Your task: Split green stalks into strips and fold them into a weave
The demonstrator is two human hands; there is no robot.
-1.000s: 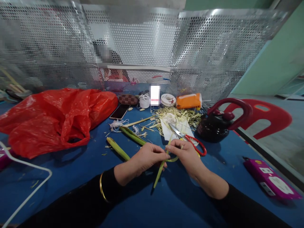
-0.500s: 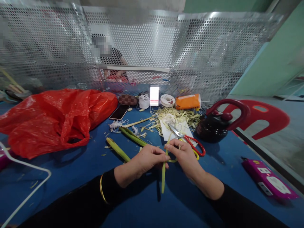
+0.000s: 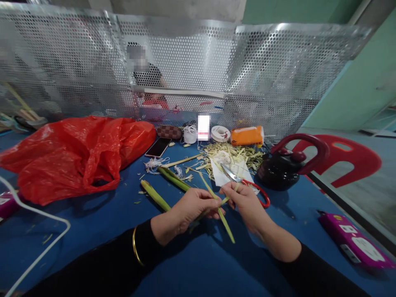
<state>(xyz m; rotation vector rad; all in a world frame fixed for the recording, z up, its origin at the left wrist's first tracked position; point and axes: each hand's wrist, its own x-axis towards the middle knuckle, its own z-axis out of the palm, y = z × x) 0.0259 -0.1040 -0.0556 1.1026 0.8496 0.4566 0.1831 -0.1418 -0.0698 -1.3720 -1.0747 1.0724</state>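
Note:
My left hand (image 3: 192,206) and my right hand (image 3: 244,198) meet above the blue table (image 3: 198,255), both pinched on a thin green leaf strip (image 3: 224,220). The strip crosses between the fingers, one end slanting down to the right, the other reaching up left. Two green stalks (image 3: 163,185) lie on the table just left of my left hand. Red-handled scissors (image 3: 247,183) rest on white paper right behind my right hand.
A red plastic bag (image 3: 77,152) fills the left. A dark kettle (image 3: 281,167) with a red handle stands right, a purple power strip (image 3: 352,241) further right. A phone (image 3: 157,147), thread spools, an orange pack (image 3: 246,135) and leaf trimmings (image 3: 235,152) lie before the perforated metal screen (image 3: 247,74). A person sits behind it.
The strip's loose end has swung from hanging straight down to slanting down to the right, and its other end now points up left. Both hands stay together in place.

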